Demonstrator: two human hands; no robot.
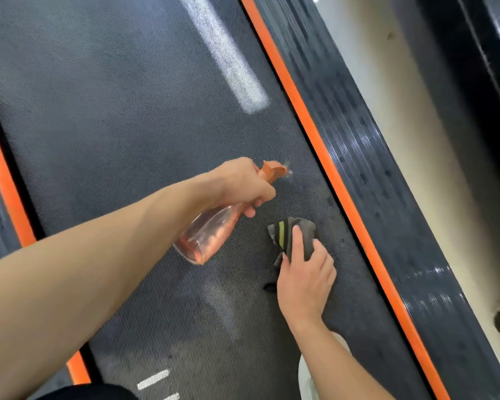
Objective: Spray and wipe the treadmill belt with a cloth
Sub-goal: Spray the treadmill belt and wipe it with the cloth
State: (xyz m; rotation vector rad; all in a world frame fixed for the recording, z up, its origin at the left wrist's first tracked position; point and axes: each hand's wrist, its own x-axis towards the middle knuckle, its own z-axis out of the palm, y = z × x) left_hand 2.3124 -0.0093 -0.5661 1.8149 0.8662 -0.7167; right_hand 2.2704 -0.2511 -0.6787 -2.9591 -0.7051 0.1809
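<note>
Your left hand (243,183) grips the spray bottle (205,238), nozzle aimed at the treadmill belt (127,111), while your right hand (303,278) presses the cloth (305,228) flat-fingered onto it near the orange strip (315,134): spraying under way, and the next move probably calls for wiping the wet patch.

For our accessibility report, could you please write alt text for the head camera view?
A person's left hand holds a pink spray bottle, nozzle toward a dark treadmill belt, while the right hand presses a grey cloth with a green stripe onto the belt. An orange strip edges the belt.
</note>
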